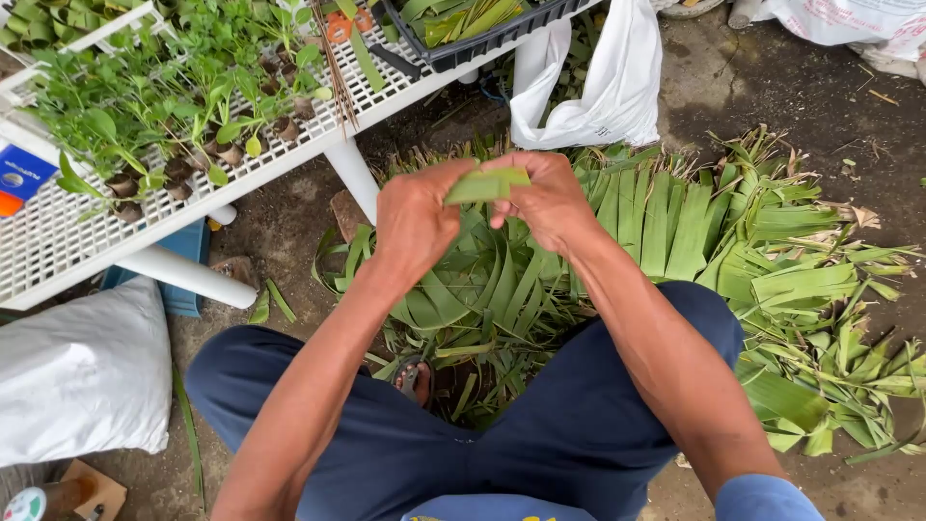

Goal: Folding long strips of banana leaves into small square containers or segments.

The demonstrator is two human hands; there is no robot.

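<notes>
— Packages first?
— White plastic bag [600, 92] hanging off the end of the white grid table [58, 241]. Grey-white sack [82, 371] lying at lower left on the ground. Blue and orange packet [19, 178] at the table's left edge. Black crate [482, 34] of leaves up top, on the table.
— And the small pots?
— Rows of seedlings [183, 106] in leaf cups on the table.
— Hands?
— Left hand [415, 217] curled tight, pinching one end of a folded green leaf strip [485, 183]. Right hand [550, 198] closed likewise on the other end.
— Where exactly?
— Held up between both hands, above the leaf pile [675, 232] on the ground, over the knees.
</notes>
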